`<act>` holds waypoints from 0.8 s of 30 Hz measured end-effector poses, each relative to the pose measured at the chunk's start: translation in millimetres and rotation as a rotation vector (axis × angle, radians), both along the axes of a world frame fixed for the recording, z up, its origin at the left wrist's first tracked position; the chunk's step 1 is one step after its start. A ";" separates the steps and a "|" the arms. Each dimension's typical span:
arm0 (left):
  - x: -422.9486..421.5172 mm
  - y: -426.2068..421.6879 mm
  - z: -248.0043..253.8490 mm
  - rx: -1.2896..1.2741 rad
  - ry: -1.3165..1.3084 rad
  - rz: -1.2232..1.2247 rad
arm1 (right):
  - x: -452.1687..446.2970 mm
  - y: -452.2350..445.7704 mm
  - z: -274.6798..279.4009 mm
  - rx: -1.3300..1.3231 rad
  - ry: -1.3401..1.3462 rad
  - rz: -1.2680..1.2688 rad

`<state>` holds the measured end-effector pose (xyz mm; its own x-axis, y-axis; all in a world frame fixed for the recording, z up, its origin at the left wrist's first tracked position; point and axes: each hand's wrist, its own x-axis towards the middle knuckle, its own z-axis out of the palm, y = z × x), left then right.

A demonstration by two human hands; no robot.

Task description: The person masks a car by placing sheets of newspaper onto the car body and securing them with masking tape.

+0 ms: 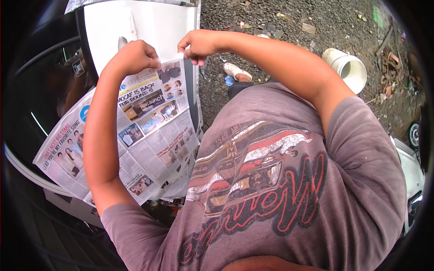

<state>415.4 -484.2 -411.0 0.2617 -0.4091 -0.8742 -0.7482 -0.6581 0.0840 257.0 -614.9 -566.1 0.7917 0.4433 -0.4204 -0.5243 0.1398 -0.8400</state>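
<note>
A printed newspaper sheet (149,131) hangs spread over a white vehicle panel (106,27) and part of a dark glossy window (49,90). My left hand (135,58) is closed at the sheet's top edge, with thumb and fingers pinched together on the paper. At the top right corner of the sheet, my right hand (199,46) has its thumb and forefinger pinched, and its other fingers curl below. A small white bit shows at these fingertips; whether it is paper or tape I cannot make out. My left forearm hides part of the newspaper.
Gravel ground (280,49) strewn with litter lies beside the vehicle. A white bucket (350,72) rests on its side at the right. A foot in a cream clog (236,71) shows near my right forearm. Another white vehicle (409,176) stands at the far right.
</note>
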 end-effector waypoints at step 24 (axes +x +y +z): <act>-38.9 -22.7 -45.6 -0.013 0.122 0.095 | -28.6 -5.0 12.1 -0.176 -0.029 -0.054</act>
<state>376.5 -506.9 -456.6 0.1915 -0.3988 -0.8968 -0.6663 -0.7237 0.1795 228.4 -619.9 -553.9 0.8254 0.3214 -0.4642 -0.4951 0.0168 -0.8686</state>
